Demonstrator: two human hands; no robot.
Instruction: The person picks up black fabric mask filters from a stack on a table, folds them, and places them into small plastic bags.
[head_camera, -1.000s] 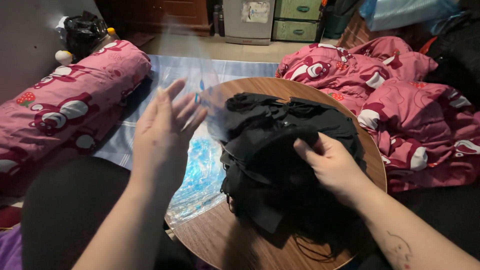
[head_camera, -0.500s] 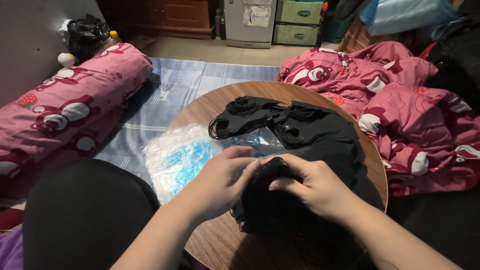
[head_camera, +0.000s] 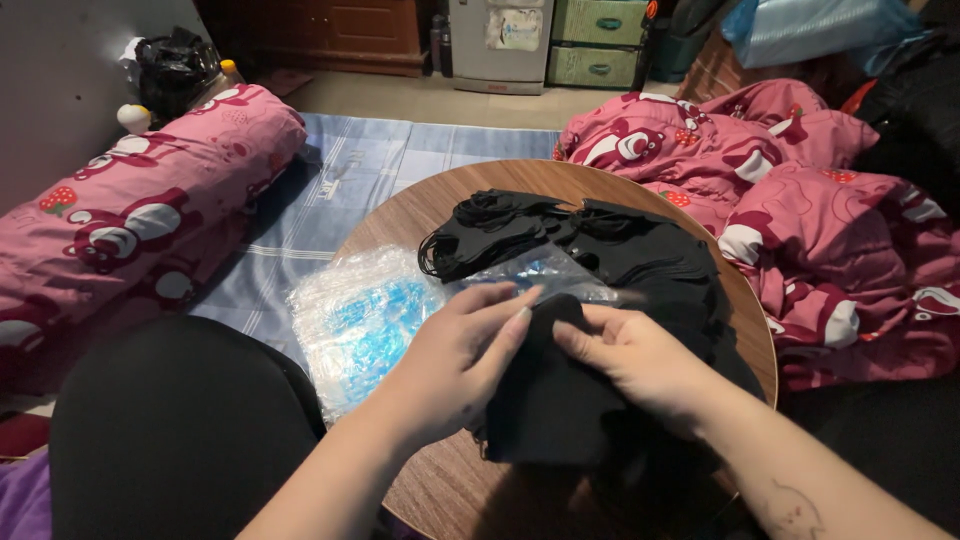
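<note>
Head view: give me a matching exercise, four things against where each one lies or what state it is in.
Things:
1. black cloth piece
2. clear plastic bags
3. pink bolster
4. pink blanket

Places or states:
A. bunched up to the right of the round wooden table
B. lying lengthwise along the left of the blue mat
C. pinched between the left hand and the right hand
D. hanging over the table's left edge

Pairs: 1-C, 2-D, 3-B, 4-A
</note>
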